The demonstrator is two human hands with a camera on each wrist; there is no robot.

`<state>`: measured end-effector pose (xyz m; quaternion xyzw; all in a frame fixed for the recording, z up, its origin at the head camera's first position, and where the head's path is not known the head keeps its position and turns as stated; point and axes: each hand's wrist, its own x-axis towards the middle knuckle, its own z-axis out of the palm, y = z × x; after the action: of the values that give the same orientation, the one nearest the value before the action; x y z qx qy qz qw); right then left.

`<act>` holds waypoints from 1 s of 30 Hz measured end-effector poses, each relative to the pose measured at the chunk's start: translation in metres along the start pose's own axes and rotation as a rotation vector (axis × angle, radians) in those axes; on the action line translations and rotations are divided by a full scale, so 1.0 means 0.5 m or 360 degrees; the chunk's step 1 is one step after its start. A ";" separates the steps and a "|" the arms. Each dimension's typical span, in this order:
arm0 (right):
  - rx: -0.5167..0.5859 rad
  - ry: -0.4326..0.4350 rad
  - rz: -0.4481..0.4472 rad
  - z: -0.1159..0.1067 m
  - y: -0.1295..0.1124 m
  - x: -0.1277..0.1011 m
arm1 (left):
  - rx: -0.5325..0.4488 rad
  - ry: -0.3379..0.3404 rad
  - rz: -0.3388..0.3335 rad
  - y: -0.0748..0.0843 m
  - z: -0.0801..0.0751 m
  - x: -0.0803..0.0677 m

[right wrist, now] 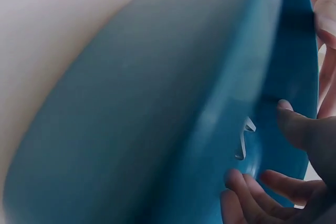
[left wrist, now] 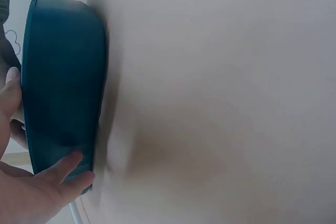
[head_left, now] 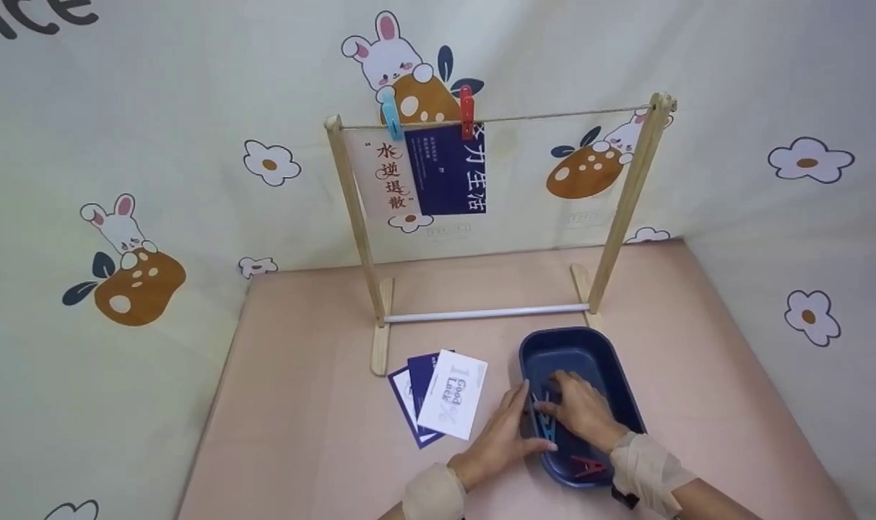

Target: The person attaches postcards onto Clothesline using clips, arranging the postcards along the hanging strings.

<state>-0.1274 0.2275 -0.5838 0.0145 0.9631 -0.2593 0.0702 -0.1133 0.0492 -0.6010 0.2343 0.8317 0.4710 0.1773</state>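
Note:
A dark blue plastic basin [head_left: 629, 390] stands on the table. My left hand [head_left: 499, 440] holds its left wall, fingers along the outside and thumb over the rim. Inside the basin is my right hand [head_left: 586, 408], thumb and fingers spread apart. In the right wrist view a clothespin [right wrist: 243, 140] lies between them with gaps on both sides. Seen from the head, blue clothespins [head_left: 549, 427] lie by the right thumb, partly hidden, and a red clothespin [head_left: 589, 467] sits near the basin's front end.
A wooden frame [head_left: 629, 209] with a string stands behind. A light blue clothespin [head_left: 392, 115] and a red one [head_left: 467, 112] hold cards [head_left: 448, 177] on the string. Several loose cards [head_left: 452, 397] overlap left of the basin. Printed cloth [head_left: 741, 238] surrounds the table.

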 end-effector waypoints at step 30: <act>-0.0118 -0.0187 -0.0022 0.008 -0.019 0.003 | -0.0078 -0.0002 0.0013 -0.007 0.004 -0.002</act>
<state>-0.1291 0.2174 -0.5827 -0.0099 0.9664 -0.2242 0.1255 -0.1122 0.0482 -0.6050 0.2335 0.8189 0.4917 0.1817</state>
